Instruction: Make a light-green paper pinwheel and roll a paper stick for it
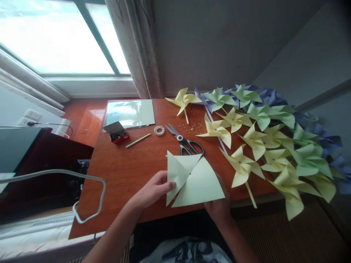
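Observation:
A pale green square of paper (203,182), slit from its corners toward the middle, is held up over the table's front edge. A small dark spot marks its centre. My left hand (161,186) pinches the left part, thumb on top and fingers behind. Under the right side is my right hand (219,201), its fingers mostly hidden by the paper. Just beyond the paper lie scissors (180,138) with dark handles, blades apart. A roll of tape (159,130), a rolled paper stick (138,140) and an open red box (117,133) rest farther left.
Finished yellow pinwheels (216,130), green pinwheels (312,160) and purple ones (272,96) crowd the table's right side. A clear packet of paper sheets (130,113) lies at the back left. Paper scraps (192,128) are scattered behind the scissors. A white cable (101,197) loops over the left edge.

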A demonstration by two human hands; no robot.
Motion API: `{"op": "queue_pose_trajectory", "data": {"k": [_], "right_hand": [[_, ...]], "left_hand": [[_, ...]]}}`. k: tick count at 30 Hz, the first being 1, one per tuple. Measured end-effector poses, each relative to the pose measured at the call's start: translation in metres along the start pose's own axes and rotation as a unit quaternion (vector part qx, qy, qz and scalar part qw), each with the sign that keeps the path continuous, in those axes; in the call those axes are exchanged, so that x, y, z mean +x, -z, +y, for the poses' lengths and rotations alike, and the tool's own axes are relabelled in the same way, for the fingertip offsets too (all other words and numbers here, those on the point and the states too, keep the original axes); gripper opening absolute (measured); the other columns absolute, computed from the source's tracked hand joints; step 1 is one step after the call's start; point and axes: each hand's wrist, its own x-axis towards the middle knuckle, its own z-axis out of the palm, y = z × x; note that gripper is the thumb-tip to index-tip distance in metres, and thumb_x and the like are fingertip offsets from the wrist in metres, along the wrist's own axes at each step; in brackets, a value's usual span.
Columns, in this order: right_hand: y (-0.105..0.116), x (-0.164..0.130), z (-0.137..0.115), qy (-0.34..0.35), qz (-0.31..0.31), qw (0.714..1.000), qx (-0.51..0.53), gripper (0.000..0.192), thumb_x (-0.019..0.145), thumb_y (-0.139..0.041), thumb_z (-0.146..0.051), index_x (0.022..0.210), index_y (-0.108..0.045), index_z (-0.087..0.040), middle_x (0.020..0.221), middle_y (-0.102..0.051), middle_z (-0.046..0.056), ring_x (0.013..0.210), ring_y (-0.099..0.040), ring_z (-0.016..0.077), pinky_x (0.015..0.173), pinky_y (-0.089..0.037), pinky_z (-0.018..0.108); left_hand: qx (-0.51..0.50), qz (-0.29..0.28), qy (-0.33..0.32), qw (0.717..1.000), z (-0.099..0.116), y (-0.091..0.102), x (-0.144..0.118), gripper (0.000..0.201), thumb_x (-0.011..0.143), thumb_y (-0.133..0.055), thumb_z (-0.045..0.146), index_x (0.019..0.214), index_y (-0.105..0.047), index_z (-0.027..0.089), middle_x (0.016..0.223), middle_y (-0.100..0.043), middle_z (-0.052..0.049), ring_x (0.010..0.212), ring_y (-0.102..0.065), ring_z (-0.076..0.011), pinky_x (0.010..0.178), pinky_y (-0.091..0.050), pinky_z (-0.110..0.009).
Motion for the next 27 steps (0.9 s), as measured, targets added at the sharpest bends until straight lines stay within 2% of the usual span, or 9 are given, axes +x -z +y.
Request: {"op": "queue_pose_trajectory", "data": {"k": [3, 7, 12, 15, 18, 20, 22, 25, 27], "right_hand": [[0.011, 0.002, 0.003, -0.084, -0.013, 0.99, 0.112, 0.048, 0.099, -0.047, -0.037, 0.142, -0.055, -0.017, 0.129, -0.07, 0.019, 0.12, -0.068, 0.0365, 0.095, -0.06, 0.051], [0.026, 0.018, -0.005, -0.275, -0.069, 0.914, 0.289, 0.044, 0.104, -0.041, -0.046, 0.127, -0.066, -0.019, 0.119, -0.076, 0.016, 0.113, -0.073, 0.0323, 0.089, -0.062, 0.043], [0.029, 0.038, -0.015, -0.348, -0.081, 0.857, 0.371, 0.053, 0.098, -0.054, -0.054, 0.137, -0.057, -0.018, 0.124, -0.074, 0.016, 0.109, -0.074, 0.0295, 0.083, -0.063, 0.036], [0.023, 0.042, -0.018, -0.357, -0.073, 0.858, 0.363, 0.061, 0.089, -0.071, -0.046, 0.14, -0.052, -0.019, 0.126, -0.072, 0.016, 0.107, -0.074, 0.0274, 0.087, -0.062, 0.038], [0.018, 0.042, -0.017, -0.344, -0.077, 0.875, 0.331, 0.057, 0.09, -0.069, -0.04, 0.14, -0.052, -0.019, 0.12, -0.073, 0.015, 0.101, -0.075, 0.0242, 0.086, -0.062, 0.037], [0.018, 0.042, -0.015, -0.334, -0.078, 0.885, 0.315, 0.055, 0.091, -0.067, -0.037, 0.141, -0.052, -0.019, 0.117, -0.074, 0.014, 0.099, -0.075, 0.0227, 0.086, -0.061, 0.036], [0.018, 0.042, -0.014, -0.323, -0.079, 0.893, 0.304, 0.054, 0.092, -0.067, -0.035, 0.142, -0.052, -0.02, 0.116, -0.074, 0.013, 0.1, -0.075, 0.0224, 0.087, -0.061, 0.036], [0.019, 0.042, -0.015, -0.316, -0.08, 0.89, 0.318, 0.048, 0.092, -0.067, -0.032, 0.138, -0.057, -0.023, 0.119, -0.075, 0.012, 0.106, -0.073, 0.0231, 0.089, -0.06, 0.035], [0.018, 0.042, -0.018, -0.311, -0.084, 0.883, 0.341, 0.043, 0.092, -0.067, -0.031, 0.134, -0.06, -0.024, 0.119, -0.075, 0.011, 0.108, -0.073, 0.0233, 0.086, -0.061, 0.033]], "left_hand": [[0.021, 0.028, 0.01, 0.999, 0.001, -0.004, -0.009, 0.02, 0.075, -0.073, 0.034, 0.087, -0.078, 0.018, 0.087, -0.077, -0.007, 0.084, -0.069, -0.0263, 0.072, -0.056, -0.033], [0.092, 0.04, 0.022, 0.995, 0.005, -0.008, -0.015, 0.016, 0.078, -0.068, 0.032, 0.079, -0.075, 0.018, 0.082, -0.074, -0.006, 0.068, -0.063, -0.0203, 0.056, -0.05, -0.027], [0.152, 0.026, 0.011, 0.988, 0.005, -0.015, -0.014, 0.022, 0.083, -0.063, 0.034, 0.087, -0.075, 0.016, 0.078, -0.071, -0.004, 0.061, -0.056, -0.0173, 0.05, -0.045, -0.025], [0.144, 0.023, 0.004, 0.989, 0.005, -0.018, -0.014, 0.028, 0.087, -0.064, 0.038, 0.096, -0.075, 0.015, 0.077, -0.071, -0.004, 0.057, -0.055, -0.0163, 0.049, -0.044, -0.025], [0.138, 0.015, -0.012, 0.99, 0.004, -0.017, -0.016, 0.031, 0.091, -0.061, 0.042, 0.107, -0.072, 0.017, 0.085, -0.073, -0.005, 0.06, -0.059, -0.0167, 0.051, -0.044, -0.025], [0.172, 0.042, -0.042, 0.983, 0.002, -0.012, -0.016, 0.028, 0.094, -0.058, 0.042, 0.105, -0.068, 0.018, 0.083, -0.071, -0.004, 0.065, -0.061, -0.0179, 0.054, -0.045, -0.025], [0.255, 0.125, -0.092, 0.954, -0.001, -0.006, -0.017, 0.022, 0.095, -0.057, 0.041, 0.098, -0.063, 0.02, 0.078, -0.067, -0.002, 0.068, -0.061, -0.0183, 0.059, -0.045, -0.026], [0.388, 0.305, -0.162, 0.855, -0.004, 0.0, -0.016, 0.018, 0.092, -0.062, 0.037, 0.097, -0.057, 0.021, 0.08, -0.063, 0.0, 0.069, -0.058, -0.017, 0.065, -0.044, -0.028], [0.419, 0.358, -0.213, 0.807, -0.002, -0.001, -0.017, 0.014, 0.093, -0.061, 0.033, 0.099, -0.058, 0.021, 0.084, -0.063, -0.001, 0.07, -0.058, -0.0162, 0.064, -0.044, -0.027]]}}
